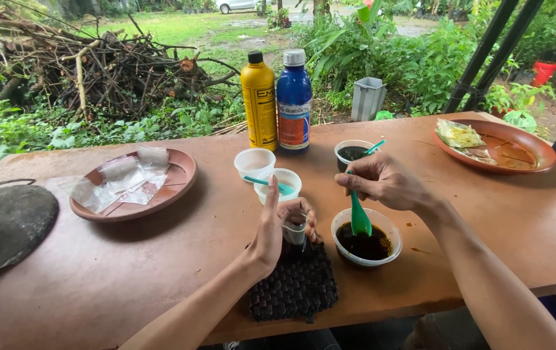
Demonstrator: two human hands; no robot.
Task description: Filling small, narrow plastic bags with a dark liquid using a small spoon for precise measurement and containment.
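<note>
While the right hand [382, 183] pinches a green spoon [358, 219] by its upper handle, the bowl of the spoon dips into a clear cup [366, 237] of dark liquid near the table's front edge. The spoon looks light, stiff plastic, likely slick when wet, so a grip high on the dry handle seems best. The cup appears thin, light and easy to tip; steadying it low by its wall would suit it.

At nine o'clock from the cup, the left hand [280, 230] closes around a small clear vial [295, 232], upright over a dark woven mat [294, 288]. At twelve o'clock sits a second dark cup [354, 154] with a teal stick. At eleven o'clock stand an empty cup [254, 163] and one holding teal liquid [278, 183]; beyond, a yellow bottle [259, 101] and a blue bottle [294, 99]. At ten o'clock a brown plate [181, 179] carries plastic bags; at two o'clock another plate [524, 146] holds wrappers.
</note>
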